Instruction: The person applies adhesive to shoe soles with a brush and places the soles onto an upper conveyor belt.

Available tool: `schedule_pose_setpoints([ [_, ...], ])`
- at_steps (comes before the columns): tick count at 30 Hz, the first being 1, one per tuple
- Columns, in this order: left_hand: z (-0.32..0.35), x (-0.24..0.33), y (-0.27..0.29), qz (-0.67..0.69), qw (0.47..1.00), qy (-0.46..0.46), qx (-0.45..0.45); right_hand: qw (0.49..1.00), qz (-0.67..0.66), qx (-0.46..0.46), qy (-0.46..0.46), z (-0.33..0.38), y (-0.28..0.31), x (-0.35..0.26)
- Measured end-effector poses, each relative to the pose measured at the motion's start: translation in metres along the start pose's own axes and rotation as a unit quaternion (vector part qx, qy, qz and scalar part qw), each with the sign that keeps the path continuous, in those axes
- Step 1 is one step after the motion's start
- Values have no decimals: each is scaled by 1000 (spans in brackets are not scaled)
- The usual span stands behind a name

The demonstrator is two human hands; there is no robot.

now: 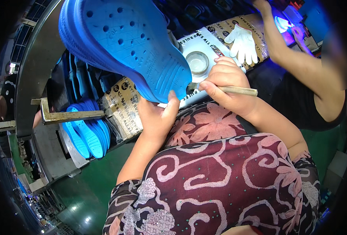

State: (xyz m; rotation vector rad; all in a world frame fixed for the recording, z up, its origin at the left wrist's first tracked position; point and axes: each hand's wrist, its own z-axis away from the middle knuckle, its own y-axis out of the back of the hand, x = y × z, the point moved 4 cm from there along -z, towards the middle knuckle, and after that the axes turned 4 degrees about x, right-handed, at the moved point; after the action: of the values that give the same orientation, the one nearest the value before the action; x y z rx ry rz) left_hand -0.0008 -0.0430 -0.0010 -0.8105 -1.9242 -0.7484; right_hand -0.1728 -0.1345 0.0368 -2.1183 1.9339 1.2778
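A large blue shoe sole (128, 43), dotted with small holes and ribbed toward its near end, is held up toward the upper left. My left hand (158, 113) grips that near end from below, its thumb lying on the surface. A brush (240, 90) with a pale wooden handle is in my right hand (228, 80), closed around it. Its dark bristles are at the sole's near right edge; whether they touch cannot be made out. Just beyond my right hand, a round clear dish (197, 62) stands on a white printed sheet (192, 44).
A white glove (243, 45) lies on taped cardboard (259, 27). At lower left, more blue soles (88, 127) are stacked beside a metal bar (73, 115). Another person's arm (283, 55) reaches in from the right, near a violet light (283, 24).
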Motion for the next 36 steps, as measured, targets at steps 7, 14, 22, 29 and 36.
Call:
schedule_pose_setpoints([
  [7,-2,6,-2,1,1000,-14,-7,999,-21,12,-23,2,7,1],
  [14,-3,7,-4,19,995,-95,2,999,6,-34,-11,3,3,-1],
  [22,-4,10,-9,20,991,-129,15,996,-77,13,-40,-1,2,3],
  [29,-2,2,-3,-8,997,-76,17,992,-96,24,-83,0,7,5],
  [36,-7,9,-5,9,999,-39,27,995,-52,7,-87,2,6,6],
])
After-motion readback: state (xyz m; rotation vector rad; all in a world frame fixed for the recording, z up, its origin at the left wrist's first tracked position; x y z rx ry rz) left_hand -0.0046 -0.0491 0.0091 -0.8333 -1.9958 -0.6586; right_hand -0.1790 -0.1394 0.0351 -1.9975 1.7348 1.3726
